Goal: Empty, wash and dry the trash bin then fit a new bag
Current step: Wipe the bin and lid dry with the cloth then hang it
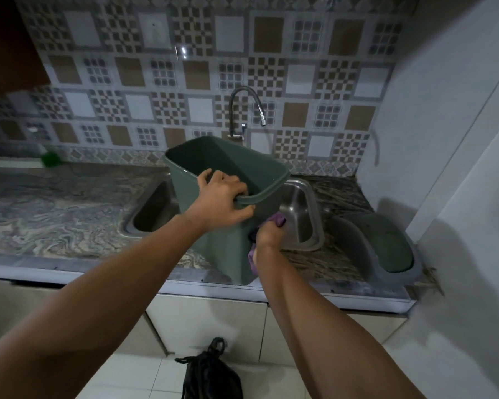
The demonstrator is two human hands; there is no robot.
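Observation:
A dark green trash bin [222, 249] stands tilted on the counter's front edge, over the sink, its open mouth facing up and away. My left hand [222, 201] grips the bin's near rim, fingers curled over the edge. My right hand [267, 233] holds a purple cloth [278, 219] against the bin's right outer side. The bin's green and grey swing lid [383, 249] lies on the counter to the right. A tied black trash bag [211, 375] sits on the floor below.
The steel sink [303, 220] lies behind the bin, with a curved tap [244, 110] on the tiled wall. A marbled countertop [55, 211] stretches left, bearing a green brush [51, 158] at the back. White cabinets stand below; a white wall closes the right.

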